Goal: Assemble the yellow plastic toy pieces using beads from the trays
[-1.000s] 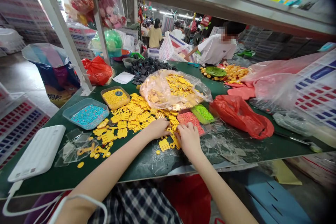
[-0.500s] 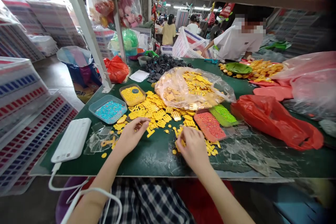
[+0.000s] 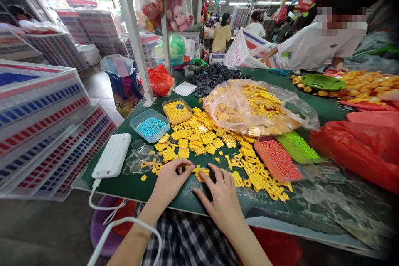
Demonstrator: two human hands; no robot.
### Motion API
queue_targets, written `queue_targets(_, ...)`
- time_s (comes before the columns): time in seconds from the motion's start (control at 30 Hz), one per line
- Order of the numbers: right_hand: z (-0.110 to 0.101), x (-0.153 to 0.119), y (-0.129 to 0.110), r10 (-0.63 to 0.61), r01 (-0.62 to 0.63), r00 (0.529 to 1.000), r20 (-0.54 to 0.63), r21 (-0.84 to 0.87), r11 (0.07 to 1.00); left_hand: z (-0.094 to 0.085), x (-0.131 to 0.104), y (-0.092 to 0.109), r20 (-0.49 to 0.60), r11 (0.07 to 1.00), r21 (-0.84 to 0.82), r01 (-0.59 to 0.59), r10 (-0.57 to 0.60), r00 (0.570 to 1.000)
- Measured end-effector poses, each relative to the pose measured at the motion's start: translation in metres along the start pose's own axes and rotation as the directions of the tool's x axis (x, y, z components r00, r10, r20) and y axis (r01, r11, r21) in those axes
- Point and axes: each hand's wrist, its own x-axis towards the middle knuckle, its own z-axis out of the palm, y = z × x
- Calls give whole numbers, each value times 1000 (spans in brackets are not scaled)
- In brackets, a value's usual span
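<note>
My left hand [image 3: 171,181] is closed, thumb and fingertips pinching the left end of a small yellow plastic piece [image 3: 197,170] low over the green table. On its right side, my right hand [image 3: 220,191] has its fingers spread, with the fingertips at another yellow part [image 3: 204,174] beside that piece. A loose pile of flat yellow parts [image 3: 202,133] lies behind my hands. More yellow ring-shaped parts [image 3: 264,174] are scattered to the right of my right hand.
Trays of blue beads [image 3: 151,128], yellow beads [image 3: 177,111], red beads [image 3: 279,160] and green beads [image 3: 301,146] flank the pile. A clear bag of yellow parts [image 3: 255,108] lies behind. A white power bank [image 3: 112,156] with a cable is at left. A person [image 3: 324,45] stands across the table.
The view has turned left. My hands have come together near the table's front edge, with yellow pieces now between them. My right hand has opened its fingers.
</note>
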Motion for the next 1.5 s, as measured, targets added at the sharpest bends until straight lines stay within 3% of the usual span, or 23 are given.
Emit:
queue_targets(0.3, 4, -11, 11, 69, -63, 997, -31, 146, 987, 4, 0, 10, 132, 988, 144, 61, -80, 988)
queue_targets(0.43, 4, -11, 9, 98, -80, 991, -86, 189, 979, 3, -4, 14, 152, 942, 334, -4, -49, 987)
queue_targets(0.57, 5, -11, 9, 71, -40, 987, -145, 210, 977, -2, -3, 19, 249, 885, 458, -86, -35, 968)
queue_targets(0.7, 6, -9, 11, 35, 5, 982, -186, 206, 978, -1, 0, 19, 298, 847, 510, -152, -8, 955)
queue_targets(0.9, 6, -8, 13, 25, 21, 976, -215, 206, 978, 14, -9, 10, 237, 805, 555, -211, 90, 967)
queue_targets(1.0, 5, -8, 14, 7, 34, 979, -206, 197, 980, 15, -11, 10, 247, 816, 506, -280, 174, 953)
queue_targets(1.07, 5, -8, 15, -9, 48, 980, -197, 193, 980, 5, -2, 11, 209, 857, 399, -325, 260, 943)
queue_targets(1.13, 4, -8, 15, -18, 55, 982, -187, 195, 979, -15, 18, 10, 69, 905, 283, -317, 311, 948)
queue_targets(1.23, 3, -8, 13, 12, 23, 985, -172, 203, 979, -59, 66, 3, -189, 930, 293, -220, 282, 941)
queue_targets(1.3, 3, -8, 11, 33, 1, 987, -157, 213, 977, -85, 100, -4, -262, 940, 315, -134, 222, 939)
queue_targets(1.37, 3, -8, 10, 42, -9, 989, -143, 225, 974, -101, 128, -9, -37, 929, 346, -129, 151, 988)
queue_targets(1.43, 3, -8, 10, 43, -12, 990, -132, 233, 972, -107, 145, -12, 220, 924, 335, -185, 115, 969)
queue_targets(1.5, 3, -8, 10, 46, -17, 992, -118, 238, 971, -105, 154, -14, 350, 916, 339, -217, 91, 932)
